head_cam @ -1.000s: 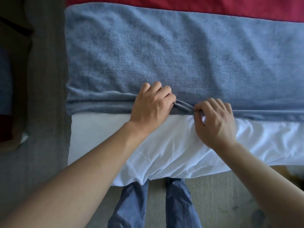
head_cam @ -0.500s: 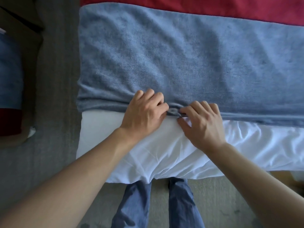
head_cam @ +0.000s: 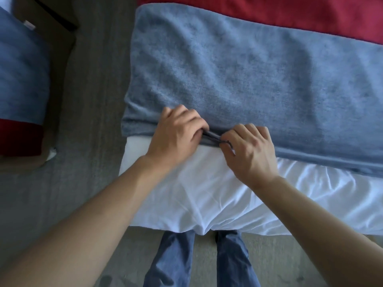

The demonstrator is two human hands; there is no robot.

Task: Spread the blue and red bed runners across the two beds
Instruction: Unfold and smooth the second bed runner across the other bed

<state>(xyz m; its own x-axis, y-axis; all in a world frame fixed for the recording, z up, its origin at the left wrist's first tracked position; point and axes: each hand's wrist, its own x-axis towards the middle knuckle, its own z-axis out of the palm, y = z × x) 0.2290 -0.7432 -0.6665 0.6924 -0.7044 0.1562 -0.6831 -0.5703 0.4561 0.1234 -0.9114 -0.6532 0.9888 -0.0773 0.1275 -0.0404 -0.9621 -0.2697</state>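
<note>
A blue bed runner (head_cam: 248,75) lies flat across the white-sheeted bed (head_cam: 207,193) in front of me. Beyond it a red bed runner (head_cam: 290,11) covers the far strip of the same bed. My left hand (head_cam: 176,135) and my right hand (head_cam: 250,150) sit close together on the blue runner's near edge, each pinching a fold of that hem between fingers and thumb. At the far left, a second bed carries another blue runner (head_cam: 20,75) and a red runner (head_cam: 18,135).
A grey carpeted aisle (head_cam: 89,121) separates the two beds. A dark wooden piece of furniture (head_cam: 53,15) stands at the top left. My legs in blue jeans (head_cam: 172,262) stand against the near side of the bed.
The view has shifted left, bringing the second bed further into sight. My hands have slid left along the blue runner's near hem and stay pinched on it.
</note>
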